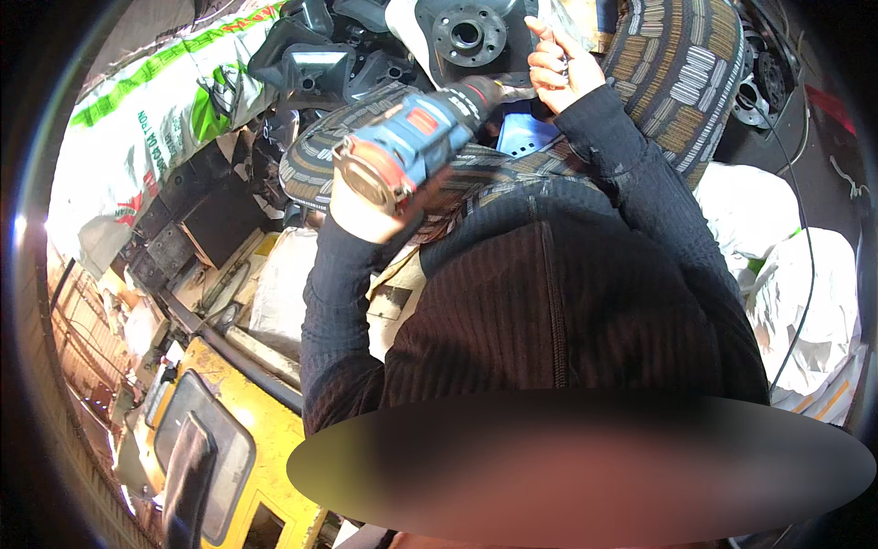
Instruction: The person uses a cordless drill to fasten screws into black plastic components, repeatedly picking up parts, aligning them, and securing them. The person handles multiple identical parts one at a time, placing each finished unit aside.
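Cordless drill [419,137] near a metal hub [448,44]

White bags [800,306], dark parts [315,71] and a yellow panel [274,450] fill the room around our patterned trousers [679,82]. Our left hand [362,210] clamps the drill, which extends ahead toward the hub. Our right hand [562,75] curls beside the hub; we cannot tell if it grips anything.

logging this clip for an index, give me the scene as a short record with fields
left grip: around a blue-and-red power drill
right grip: raised, fingers curled; contents unclear
beside right: black part with round metal flange
left side: white-and-green bag
right side: white bag
lower left: yellow panel
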Available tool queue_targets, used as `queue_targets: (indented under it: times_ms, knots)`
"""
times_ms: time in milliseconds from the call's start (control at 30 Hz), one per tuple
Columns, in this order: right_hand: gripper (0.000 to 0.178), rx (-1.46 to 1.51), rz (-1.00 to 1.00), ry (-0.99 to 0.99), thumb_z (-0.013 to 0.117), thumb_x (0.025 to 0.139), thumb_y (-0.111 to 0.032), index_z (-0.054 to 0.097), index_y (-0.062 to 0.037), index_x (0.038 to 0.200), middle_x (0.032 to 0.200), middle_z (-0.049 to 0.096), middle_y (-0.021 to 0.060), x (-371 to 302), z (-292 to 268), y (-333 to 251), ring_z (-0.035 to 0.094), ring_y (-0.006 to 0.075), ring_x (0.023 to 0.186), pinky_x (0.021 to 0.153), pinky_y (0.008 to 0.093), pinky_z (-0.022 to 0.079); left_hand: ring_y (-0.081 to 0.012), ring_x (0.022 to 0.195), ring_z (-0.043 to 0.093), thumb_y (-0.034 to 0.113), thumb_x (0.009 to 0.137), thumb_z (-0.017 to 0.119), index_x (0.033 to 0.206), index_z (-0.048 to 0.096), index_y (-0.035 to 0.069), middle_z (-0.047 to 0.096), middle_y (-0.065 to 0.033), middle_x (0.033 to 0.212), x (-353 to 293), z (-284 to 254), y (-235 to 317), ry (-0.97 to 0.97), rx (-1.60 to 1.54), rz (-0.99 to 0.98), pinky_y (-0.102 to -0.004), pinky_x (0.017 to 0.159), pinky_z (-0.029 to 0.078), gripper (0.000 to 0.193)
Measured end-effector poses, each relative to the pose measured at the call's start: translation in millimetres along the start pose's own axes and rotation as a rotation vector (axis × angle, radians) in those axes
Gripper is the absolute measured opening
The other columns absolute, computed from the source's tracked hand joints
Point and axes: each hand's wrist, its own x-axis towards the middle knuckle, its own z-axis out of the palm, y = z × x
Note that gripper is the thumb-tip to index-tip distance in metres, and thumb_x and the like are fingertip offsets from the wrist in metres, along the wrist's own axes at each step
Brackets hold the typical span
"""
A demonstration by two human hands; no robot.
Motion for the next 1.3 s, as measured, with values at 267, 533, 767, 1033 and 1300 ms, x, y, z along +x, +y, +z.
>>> queue_targets:
  times_ms: [267,533,767,1033,1300]
  knots:
    - [0.022,0.075,-0.107,0.001,0.049,0.093,-0.015,0.055,0.0042,0.102,0.068,0.052,0.0045,1,21,13,0.058,0.0180,0.071,0.085,0.0430,0.051,-0.0281,0.099,0.060,0.023,0.076,0.071,0.110,0.059,0.009,0.062,-0.0098,0.106,-13,6,31,0.043,-0.009,0.066,-0.0388,0.089,0.046,0.039]
    - [0.022,0.108,-0.059,0.043,0.048,0.095,-0.017,0.057,0.0010,0.087,0.069,0.057,0.0095,-1,24,21,0.062,0.0273,0.080,0.091,0.0574,0.047,-0.0283,0.096,0.060,0.023,0.076,0.070,0.111,0.059,0.008,0.062,-0.0100,0.104,-17,12,31,-0.016,-0.122,-0.114,-0.0379,0.084,0.047,0.039]
    - [0.022,0.161,-0.006,0.011,0.047,0.095,-0.018,0.056,0.0011,0.088,0.070,0.057,0.0109,0,19,23,0.062,0.0293,0.080,0.091,0.0586,0.046,-0.0264,0.078,0.064,0.019,0.074,0.071,0.102,0.063,0.010,0.065,-0.0076,0.090,-8,16,30,0.024,-0.118,-0.060,-0.0383,0.069,0.050,0.030]
    - [0.031,-0.177,-0.058,0.261,0.045,0.097,-0.028,0.057,0.0008,0.100,0.075,0.058,0.0087,-1,8,31,0.063,0.0268,0.078,0.080,0.0472,0.053,-0.0273,0.089,0.064,0.023,0.076,0.071,0.104,0.063,0.009,0.065,-0.0092,0.098,-14,-9,24,0.045,-0.059,-0.036,-0.0393,0.079,0.050,0.032]
    - [0.036,-0.526,0.120,0.195,0.052,0.094,-0.035,0.062,-0.0023,0.103,0.066,0.048,-0.0055,-23,7,41,0.047,0.0063,0.056,0.052,0.0243,0.046,-0.0276,0.088,0.064,0.022,0.074,0.074,0.105,0.062,0.006,0.065,-0.0101,0.098,-21,-10,15,0.036,-0.249,-0.257,-0.0367,0.077,0.050,0.037]
